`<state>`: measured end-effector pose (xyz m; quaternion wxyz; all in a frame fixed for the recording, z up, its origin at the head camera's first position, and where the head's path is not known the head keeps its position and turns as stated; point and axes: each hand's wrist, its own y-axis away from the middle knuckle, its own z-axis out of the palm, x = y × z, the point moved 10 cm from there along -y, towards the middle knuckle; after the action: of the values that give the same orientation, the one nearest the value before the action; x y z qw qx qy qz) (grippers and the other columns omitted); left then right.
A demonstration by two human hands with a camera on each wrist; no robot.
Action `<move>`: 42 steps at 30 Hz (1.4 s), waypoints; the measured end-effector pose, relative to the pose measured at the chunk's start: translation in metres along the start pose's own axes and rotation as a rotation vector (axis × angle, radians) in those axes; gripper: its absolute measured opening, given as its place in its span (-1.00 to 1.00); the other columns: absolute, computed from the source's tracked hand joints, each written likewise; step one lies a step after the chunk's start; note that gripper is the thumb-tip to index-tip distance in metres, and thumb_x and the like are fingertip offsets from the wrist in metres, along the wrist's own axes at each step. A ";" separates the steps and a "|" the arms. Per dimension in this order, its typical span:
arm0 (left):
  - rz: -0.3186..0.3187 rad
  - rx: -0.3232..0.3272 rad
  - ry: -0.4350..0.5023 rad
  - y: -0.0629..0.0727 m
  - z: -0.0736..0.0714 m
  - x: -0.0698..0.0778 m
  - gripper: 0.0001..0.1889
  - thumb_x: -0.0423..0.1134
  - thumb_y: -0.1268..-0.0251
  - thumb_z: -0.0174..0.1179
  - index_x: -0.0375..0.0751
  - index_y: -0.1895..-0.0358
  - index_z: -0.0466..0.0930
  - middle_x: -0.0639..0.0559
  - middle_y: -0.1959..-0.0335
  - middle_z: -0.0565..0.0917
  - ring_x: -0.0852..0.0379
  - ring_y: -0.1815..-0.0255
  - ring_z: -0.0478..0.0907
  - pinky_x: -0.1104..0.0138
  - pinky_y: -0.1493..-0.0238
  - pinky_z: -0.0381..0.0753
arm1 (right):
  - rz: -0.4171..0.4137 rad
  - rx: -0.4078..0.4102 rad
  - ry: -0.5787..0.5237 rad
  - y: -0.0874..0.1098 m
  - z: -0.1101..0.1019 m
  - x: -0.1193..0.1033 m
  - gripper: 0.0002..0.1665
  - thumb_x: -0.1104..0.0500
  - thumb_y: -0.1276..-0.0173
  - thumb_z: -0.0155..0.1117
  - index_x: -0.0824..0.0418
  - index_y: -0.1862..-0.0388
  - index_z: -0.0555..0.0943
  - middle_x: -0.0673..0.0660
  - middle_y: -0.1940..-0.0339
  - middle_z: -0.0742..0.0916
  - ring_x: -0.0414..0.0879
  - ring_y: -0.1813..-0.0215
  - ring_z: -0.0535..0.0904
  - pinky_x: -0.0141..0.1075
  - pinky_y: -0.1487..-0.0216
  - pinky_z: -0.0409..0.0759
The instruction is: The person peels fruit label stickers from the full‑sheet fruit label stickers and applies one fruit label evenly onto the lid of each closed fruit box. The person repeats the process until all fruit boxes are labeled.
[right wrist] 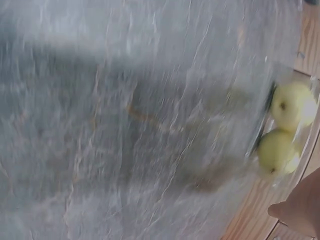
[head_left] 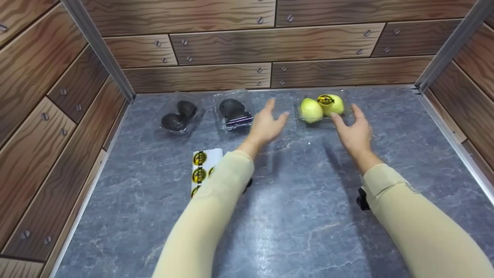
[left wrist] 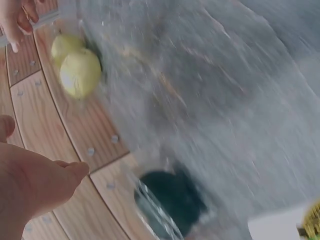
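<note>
Two yellow-green fruits sit in a clear plastic box point(head_left: 311, 111) at the back right; a black-and-yellow sticker point(head_left: 325, 100) is on it. My right hand point(head_left: 356, 133) is at this box's right side, thumb and fingers spread, the thumb overlapping its near edge in the head view. My left hand point(head_left: 266, 125) hovers with fingers extended and thumb apart, between that box and a clear box of dark fruits point(head_left: 231, 108), holding nothing. In the left wrist view the yellow-green fruits point(left wrist: 80, 72) appear beyond the left hand.
Another clear box of dark fruits point(head_left: 179, 116) stands farther left near the back wall. A white sheet of round yellow-and-black stickers point(head_left: 208, 166) lies partly under my left forearm. Wood-patterned panels point(head_left: 270, 46) enclose the grey marbled tabletop point(head_left: 293, 216) at the back and sides.
</note>
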<state>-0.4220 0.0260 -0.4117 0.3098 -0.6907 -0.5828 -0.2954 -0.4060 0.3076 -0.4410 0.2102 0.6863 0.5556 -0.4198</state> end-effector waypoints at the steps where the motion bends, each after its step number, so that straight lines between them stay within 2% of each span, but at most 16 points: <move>1: 0.000 0.015 0.001 0.002 -0.007 -0.002 -0.24 0.01 -0.62 0.13 -0.30 -0.68 0.12 -0.16 -0.65 0.29 -0.03 -0.65 0.24 0.33 -0.63 0.14 | -0.009 0.003 -0.010 0.001 0.001 -0.003 0.02 -0.26 -0.52 0.27 0.24 -0.72 0.19 0.28 -0.67 0.34 0.21 -0.68 0.20 0.02 -0.68 0.11; 10: -0.027 0.124 0.034 0.018 -0.065 -0.031 -0.25 0.02 -0.63 0.10 -0.31 -0.67 0.15 -0.19 -0.66 0.25 -0.03 -0.66 0.22 0.31 -0.63 0.14 | -0.078 0.001 -0.062 0.013 0.016 -0.033 -0.05 -0.22 -0.54 0.29 0.21 -0.69 0.26 0.23 -0.65 0.39 0.13 -0.66 0.26 -0.06 -0.67 0.16; 14: -0.059 0.154 0.029 0.025 -0.083 -0.045 -0.26 0.03 -0.63 0.09 -0.26 -0.68 0.16 -0.14 -0.67 0.26 -0.05 -0.66 0.23 0.26 -0.64 0.16 | -0.096 -0.007 -0.087 0.015 0.025 -0.044 -0.09 -0.17 -0.55 0.31 0.25 -0.67 0.29 0.27 -0.62 0.42 0.16 -0.64 0.30 -0.08 -0.66 0.18; 21: -0.109 0.221 0.029 0.033 -0.107 -0.072 -0.28 0.02 -0.61 0.09 -0.24 -0.67 0.19 -0.23 -0.59 0.38 -0.16 -0.58 0.34 0.17 -0.60 0.28 | -0.121 -0.054 -0.158 0.017 0.055 -0.063 -0.15 -0.08 -0.54 0.35 0.26 -0.64 0.34 0.28 -0.58 0.48 0.13 -0.61 0.37 -0.15 -0.63 0.25; 28: -0.151 0.221 0.058 0.041 -0.118 -0.095 -0.25 0.04 -0.63 0.07 -0.28 -0.68 0.15 -0.19 -0.62 0.33 -0.08 -0.64 0.26 0.21 -0.63 0.19 | -0.138 -0.155 -0.251 0.025 0.094 -0.079 -0.19 0.03 -0.56 0.35 0.39 -0.60 0.33 0.37 -0.57 0.47 0.23 -0.59 0.37 -0.10 -0.60 0.32; 31: -0.173 0.227 0.063 0.042 -0.119 -0.104 -0.25 0.05 -0.63 0.07 -0.27 -0.68 0.16 -0.19 -0.62 0.34 -0.08 -0.64 0.25 0.20 -0.63 0.19 | -0.135 -0.195 -0.249 0.027 0.109 -0.082 -0.21 0.07 -0.57 0.34 0.42 -0.60 0.33 0.39 -0.56 0.47 0.23 -0.59 0.37 -0.10 -0.61 0.30; 42: -0.251 0.241 0.087 0.040 -0.112 -0.137 -0.27 0.05 -0.62 0.07 -0.26 -0.67 0.20 -0.17 -0.65 0.28 -0.11 -0.65 0.22 0.18 -0.64 0.18 | -0.148 -0.363 -0.213 0.037 0.162 -0.093 -0.22 0.09 -0.59 0.27 0.45 -0.61 0.28 0.38 -0.60 0.42 0.23 -0.63 0.31 -0.09 -0.65 0.22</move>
<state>-0.4075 -0.1502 -0.4495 0.3758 -0.5570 -0.6818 -0.2893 -0.4302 0.1194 -0.4627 0.3562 0.5463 0.6455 -0.3975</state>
